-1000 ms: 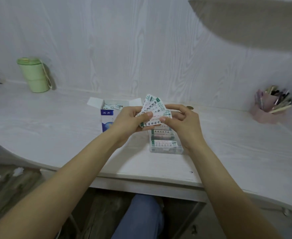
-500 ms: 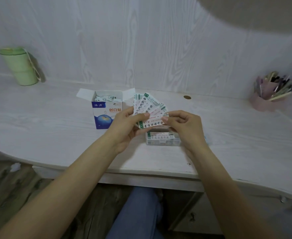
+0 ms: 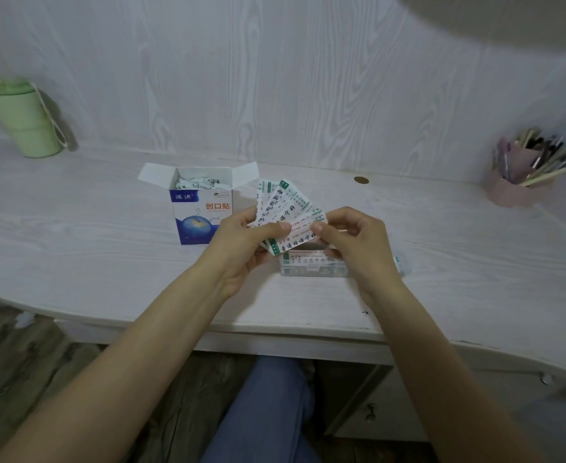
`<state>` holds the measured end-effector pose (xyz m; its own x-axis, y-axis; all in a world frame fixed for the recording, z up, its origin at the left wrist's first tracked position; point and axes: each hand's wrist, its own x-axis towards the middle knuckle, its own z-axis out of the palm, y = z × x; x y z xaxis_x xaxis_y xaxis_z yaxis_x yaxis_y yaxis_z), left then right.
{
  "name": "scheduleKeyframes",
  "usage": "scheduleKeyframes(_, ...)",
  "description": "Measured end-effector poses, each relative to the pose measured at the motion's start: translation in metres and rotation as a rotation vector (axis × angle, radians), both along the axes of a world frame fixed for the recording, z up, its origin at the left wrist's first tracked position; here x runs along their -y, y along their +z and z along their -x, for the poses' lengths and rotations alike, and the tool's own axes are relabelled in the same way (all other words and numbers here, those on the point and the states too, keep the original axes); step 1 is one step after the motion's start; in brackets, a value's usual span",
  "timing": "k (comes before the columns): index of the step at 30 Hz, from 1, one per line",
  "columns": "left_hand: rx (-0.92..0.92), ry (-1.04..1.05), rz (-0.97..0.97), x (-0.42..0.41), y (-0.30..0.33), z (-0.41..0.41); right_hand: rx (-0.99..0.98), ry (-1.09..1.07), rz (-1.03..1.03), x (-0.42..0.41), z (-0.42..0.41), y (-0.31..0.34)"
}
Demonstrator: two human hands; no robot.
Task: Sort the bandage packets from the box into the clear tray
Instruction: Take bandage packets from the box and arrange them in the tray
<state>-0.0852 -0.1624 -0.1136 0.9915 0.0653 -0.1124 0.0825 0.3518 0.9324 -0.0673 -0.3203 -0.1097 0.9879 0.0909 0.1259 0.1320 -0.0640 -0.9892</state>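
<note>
Well, the bandage packets (image 3: 286, 213), white strips with green ends and dark print, are fanned above the clear tray (image 3: 313, 267); the left hand (image 3: 246, 237) grips the fan, the right hand (image 3: 350, 240) pinches its front packet; the open box (image 3: 203, 208) stands just left on the desk (image 3: 74, 242)

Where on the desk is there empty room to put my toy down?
Bare desk lies between the green cup and the bandage box, and between the clear tray and the pink pen holder. It is crowded in the middle, where both hands, left hand and right hand, hold fanned packets above the tray.
</note>
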Motion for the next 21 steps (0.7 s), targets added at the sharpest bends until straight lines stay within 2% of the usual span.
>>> scheduleKeyframes(7, 0.009, -0.056, 0.026, -0.005, 0.001, 0.001, 0.011, -0.107, -0.049, 0.006, -0.001, -0.004)
scheduleKeyframes(10, 0.033, -0.022, -0.043, -0.003, 0.003, 0.0, 0.002, -0.067, -0.096, 0.011, 0.0, 0.001)
scheduleKeyframes(15, 0.087, 0.082, -0.237, 0.002, 0.005, -0.003, 0.058, -0.028, 0.116, 0.017, -0.003, 0.005)
scheduleKeyframes(19, 0.114, 0.122, -0.254, -0.001, 0.006, -0.001, 0.063, -0.121, 0.259, 0.022, -0.012, 0.0)
scheduleKeyframes(21, 0.114, 0.144, -0.243, -0.005, 0.005, 0.0, 0.077, -0.117, 0.398, 0.022, -0.015, -0.005)
